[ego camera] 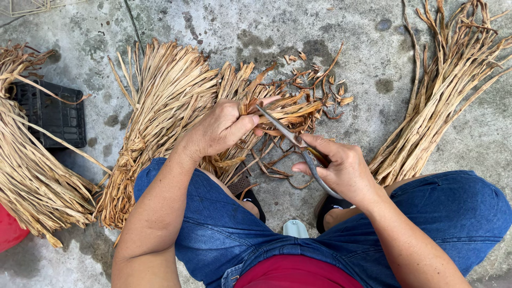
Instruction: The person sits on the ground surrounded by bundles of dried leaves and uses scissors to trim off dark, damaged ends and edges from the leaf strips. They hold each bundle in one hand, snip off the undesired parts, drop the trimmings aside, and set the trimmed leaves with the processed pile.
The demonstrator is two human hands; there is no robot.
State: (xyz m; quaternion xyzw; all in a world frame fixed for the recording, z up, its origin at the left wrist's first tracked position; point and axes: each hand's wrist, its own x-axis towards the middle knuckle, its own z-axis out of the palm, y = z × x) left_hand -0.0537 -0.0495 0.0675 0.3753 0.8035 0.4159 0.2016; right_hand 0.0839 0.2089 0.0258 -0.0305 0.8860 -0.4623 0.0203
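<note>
Dried straw-coloured leaves point(277, 109) are clamped in the left hand point(221, 128) above the concrete floor point(368, 58). Right hand point(341, 168) is closed on scissors point(290, 138), blades open at the leaf ends. Trimmings point(320, 80) lie just beyond, indicating cutting is under way. Large bundles at centre point(160, 101), far left point(26, 176) and right point(448, 90) appear still to be processed.

Bare concrete floor point(368, 64) open between central straw bundle point(165, 101) and right bundle point(442, 96). Scattered cuttings point(320, 80) litter its near edge; black crate point(50, 114) blocks left
</note>
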